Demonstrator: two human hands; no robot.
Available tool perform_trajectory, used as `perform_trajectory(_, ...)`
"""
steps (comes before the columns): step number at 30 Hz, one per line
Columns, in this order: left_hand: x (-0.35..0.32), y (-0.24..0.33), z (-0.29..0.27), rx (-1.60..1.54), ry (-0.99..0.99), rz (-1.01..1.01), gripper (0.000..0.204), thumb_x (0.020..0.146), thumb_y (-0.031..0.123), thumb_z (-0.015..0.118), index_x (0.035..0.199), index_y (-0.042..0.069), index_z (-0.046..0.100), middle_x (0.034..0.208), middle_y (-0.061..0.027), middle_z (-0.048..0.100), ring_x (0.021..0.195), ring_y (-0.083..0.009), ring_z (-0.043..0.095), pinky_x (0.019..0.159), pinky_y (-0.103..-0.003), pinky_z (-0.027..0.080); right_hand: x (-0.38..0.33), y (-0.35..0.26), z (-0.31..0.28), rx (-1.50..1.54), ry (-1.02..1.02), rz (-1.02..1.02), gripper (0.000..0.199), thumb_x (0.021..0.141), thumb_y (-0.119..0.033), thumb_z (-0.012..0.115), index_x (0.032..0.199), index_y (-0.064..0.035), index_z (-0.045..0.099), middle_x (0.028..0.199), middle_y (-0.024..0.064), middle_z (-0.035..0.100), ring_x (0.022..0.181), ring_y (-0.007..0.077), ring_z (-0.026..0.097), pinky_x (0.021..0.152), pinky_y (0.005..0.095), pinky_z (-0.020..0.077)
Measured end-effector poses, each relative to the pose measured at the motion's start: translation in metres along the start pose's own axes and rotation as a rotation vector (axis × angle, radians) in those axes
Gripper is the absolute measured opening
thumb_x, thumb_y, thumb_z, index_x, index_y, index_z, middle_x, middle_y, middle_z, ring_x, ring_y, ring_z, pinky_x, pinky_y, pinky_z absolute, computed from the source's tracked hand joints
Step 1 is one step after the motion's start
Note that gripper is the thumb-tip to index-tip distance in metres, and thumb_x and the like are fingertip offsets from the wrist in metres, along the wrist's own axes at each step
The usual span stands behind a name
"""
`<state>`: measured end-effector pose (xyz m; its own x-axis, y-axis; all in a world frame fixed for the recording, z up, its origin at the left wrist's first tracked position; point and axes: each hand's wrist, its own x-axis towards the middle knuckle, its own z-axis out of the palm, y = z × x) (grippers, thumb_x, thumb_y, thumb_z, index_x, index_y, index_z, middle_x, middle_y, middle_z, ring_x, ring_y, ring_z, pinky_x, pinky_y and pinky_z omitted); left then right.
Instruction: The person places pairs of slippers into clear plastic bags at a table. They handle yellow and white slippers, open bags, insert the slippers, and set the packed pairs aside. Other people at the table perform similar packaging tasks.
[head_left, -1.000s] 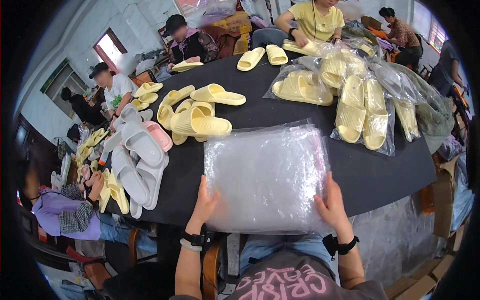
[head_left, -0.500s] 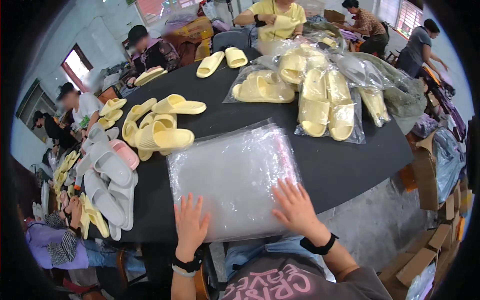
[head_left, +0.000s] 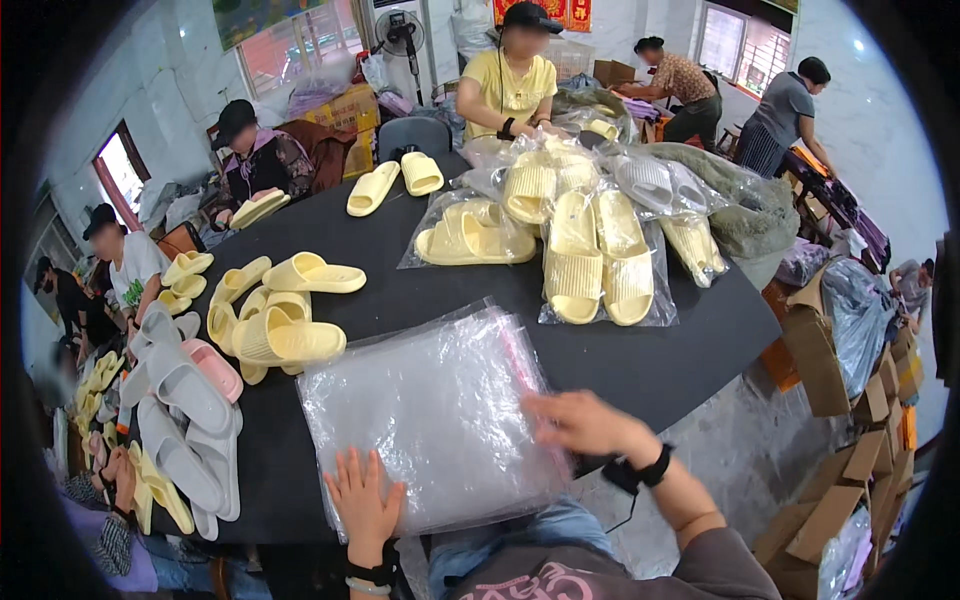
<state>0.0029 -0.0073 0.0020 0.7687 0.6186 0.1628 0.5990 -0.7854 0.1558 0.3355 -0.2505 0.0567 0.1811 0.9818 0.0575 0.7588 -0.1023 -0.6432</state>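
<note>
A stack of clear plastic bags [head_left: 410, 410] lies at the near edge of the black table, with a pink strip along its right side. My left hand [head_left: 362, 502] rests flat on the stack's lower left part, fingers spread. At the right edge of the bags is my right hand [head_left: 585, 424], its fingers pointing left over the pink strip; motion blurs them, so I cannot tell whether they grip anything. Beyond the stack's upper left corner sit loose yellow slippers [head_left: 290, 338]. Bagged yellow slippers [head_left: 598, 260] lie farther off to the right.
Grey slippers [head_left: 185, 445] and a pink slipper [head_left: 213, 370] are piled on the table's left side. One yellow pair [head_left: 373, 189] stands at the far edge. A person in yellow [head_left: 510, 90] works across the table. Cardboard boxes [head_left: 815, 345] crowd the floor at right.
The view has tilted up and shifted right. My right hand has turned from lying flat on the bags to reaching across their right edge. My left hand stays flat on the stack.
</note>
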Motion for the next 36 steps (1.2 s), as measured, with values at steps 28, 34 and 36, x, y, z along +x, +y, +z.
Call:
perform_trajectory(28,-0.002,0.001,-0.004,-0.040,0.110,0.024,0.068,0.091,0.050,0.062,0.147,0.015,0.047,0.153,-0.0216,0.039,0.143,-0.0442,0.031,0.116,-0.064,0.012,0.031,-0.069,-0.092,1.022,0.657,0.089,0.016,0.101,-0.012,0.055,0.112,-0.0009,0.057,0.100,0.0028,0.066,0.089,0.0079,0.063,0.079,0.0233,0.0524)
perform_trajectory(34,-0.002,-0.011,0.010,-0.023,0.154,0.074,0.064,0.089,0.056,0.059,0.138,0.015,0.057,0.148,-0.0188,0.046,0.141,-0.0439,0.035,0.116,-0.065,0.011,0.064,-0.146,0.017,0.532,0.474,-0.061,0.028,0.091,-0.011,0.072,0.111,-0.0044,0.052,0.093,0.0029,0.055,0.080,0.0075,0.059,0.059,0.0226,0.0501)
perform_trajectory(36,0.005,-0.006,0.005,-0.149,0.113,0.041,0.064,0.088,0.061,0.056,0.138,0.021,0.058,0.145,-0.0098,0.052,0.141,-0.0358,0.037,0.117,-0.064,0.007,0.073,-0.158,0.051,0.394,0.365,-0.068,0.039,0.089,-0.017,0.074,0.118,-0.0039,0.052,0.101,0.0124,0.056,0.080,0.0207,0.063,0.064,0.0303,0.0536)
